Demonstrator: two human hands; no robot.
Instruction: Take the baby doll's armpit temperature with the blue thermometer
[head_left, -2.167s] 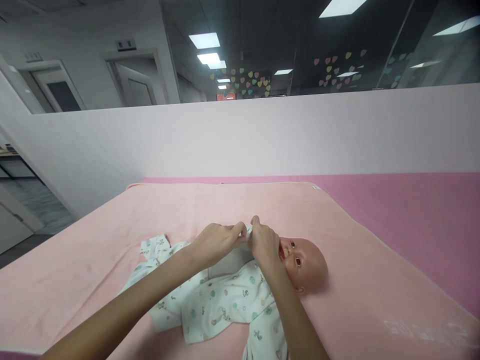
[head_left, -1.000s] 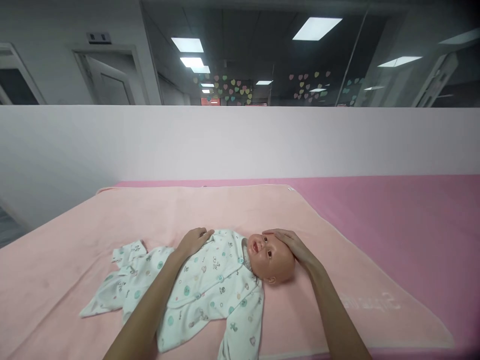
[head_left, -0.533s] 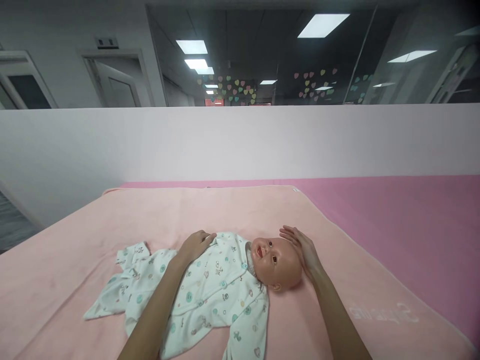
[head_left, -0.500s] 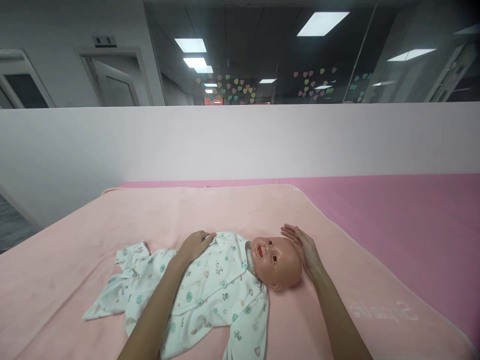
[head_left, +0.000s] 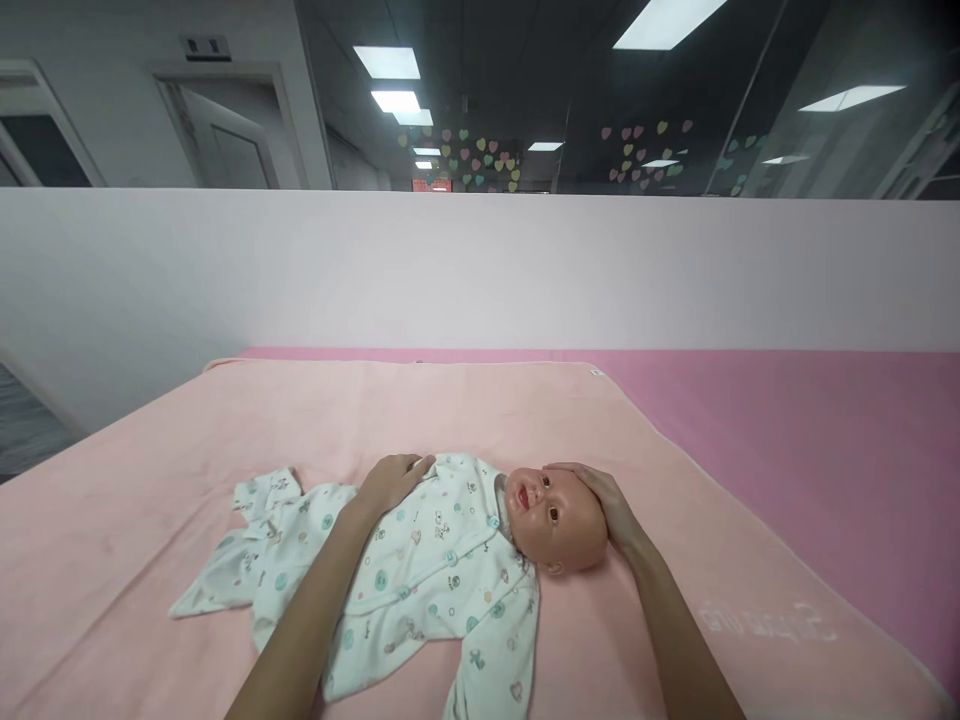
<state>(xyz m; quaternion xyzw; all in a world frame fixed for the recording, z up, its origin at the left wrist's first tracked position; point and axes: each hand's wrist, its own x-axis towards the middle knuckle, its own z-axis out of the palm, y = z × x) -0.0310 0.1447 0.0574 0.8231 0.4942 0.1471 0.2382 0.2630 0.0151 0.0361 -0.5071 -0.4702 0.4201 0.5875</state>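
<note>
A baby doll [head_left: 555, 520] lies on its back on a peach-coloured blanket [head_left: 360, 410], its head toward the right. It wears a white baby outfit [head_left: 427, 560] printed with small green and pink figures. My left hand [head_left: 392, 482] rests on the far side of the doll's torso, fingers laid flat over the cloth. My right hand [head_left: 611, 508] lies along the top of the doll's head, fingers stretched over the crown and touching it. Neither hand grips anything.
Beneath the blanket, a pink surface [head_left: 810, 440] shows along the back and right. A low white wall [head_left: 480, 270] runs behind it. Beyond are a half-open door [head_left: 232, 140] and dark glass with heart stickers [head_left: 480, 160].
My right hand has come down from beside the doll's head onto its crown. My left hand stays on the torso. The camera view has shifted slightly.
</note>
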